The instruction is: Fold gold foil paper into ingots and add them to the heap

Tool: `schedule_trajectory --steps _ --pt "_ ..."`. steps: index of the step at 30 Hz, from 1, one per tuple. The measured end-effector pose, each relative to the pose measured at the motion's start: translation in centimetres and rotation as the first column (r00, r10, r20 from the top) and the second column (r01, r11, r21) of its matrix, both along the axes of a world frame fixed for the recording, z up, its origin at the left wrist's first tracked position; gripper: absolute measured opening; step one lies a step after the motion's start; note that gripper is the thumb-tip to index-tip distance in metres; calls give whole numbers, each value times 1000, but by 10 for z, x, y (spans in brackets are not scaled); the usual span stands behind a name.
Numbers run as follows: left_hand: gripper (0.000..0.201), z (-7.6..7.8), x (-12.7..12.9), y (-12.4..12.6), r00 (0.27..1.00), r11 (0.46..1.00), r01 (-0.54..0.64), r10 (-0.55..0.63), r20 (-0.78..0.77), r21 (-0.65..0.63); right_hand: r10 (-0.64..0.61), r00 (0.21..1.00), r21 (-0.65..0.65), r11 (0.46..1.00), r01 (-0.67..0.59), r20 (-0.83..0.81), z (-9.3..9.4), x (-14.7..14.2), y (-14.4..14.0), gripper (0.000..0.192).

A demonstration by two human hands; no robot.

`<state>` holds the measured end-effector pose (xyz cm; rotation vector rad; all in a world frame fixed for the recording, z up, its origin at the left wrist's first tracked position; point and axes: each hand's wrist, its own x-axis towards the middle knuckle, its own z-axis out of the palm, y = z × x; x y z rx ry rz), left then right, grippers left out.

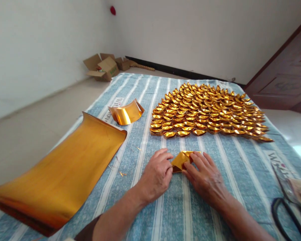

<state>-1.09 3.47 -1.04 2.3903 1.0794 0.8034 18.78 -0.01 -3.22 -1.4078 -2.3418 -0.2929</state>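
A piece of folded gold paper (180, 160) lies on the striped cloth (150, 140), right of the middle between the cloth's left and right edges and nearer to the person than the far edge. It has a pointed, sloping top face. The left hand (157, 172) has its fingers curled close together, with thumb and forefinger narrowed on the paper's left end. The right hand (205, 172) is bent over the right end, its fingers slightly parted and their tips holding the paper; the thumb's exact grip cannot be told.

Just beyond, toward the far right corner of the cloth, many gold boat shapes (205, 115) sit packed in rows. Left of these, near the left edge, a small gold sheet (127, 114) stands arched. Along the left edge toward the near left corner lies a large gold sheet (62, 170), curved, its right side near some thin gold scraps (122, 174). Scissors (281, 214) with black handles lie by the right edge.

Past the far left corner, an open cardboard box (102, 70) stands on the floor.
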Motion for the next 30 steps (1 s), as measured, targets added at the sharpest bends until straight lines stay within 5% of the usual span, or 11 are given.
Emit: schedule_trajectory --steps 12,30 --pt "19 -5 3 -7 986 987 -152 155 -60 41 -7 1000 18 1000 8 -17 -4 -2 1 19" --pt "15 -13 7 -7 972 966 -194 213 -102 174 -2 1000 46 999 2 11 -7 -1 0 15"
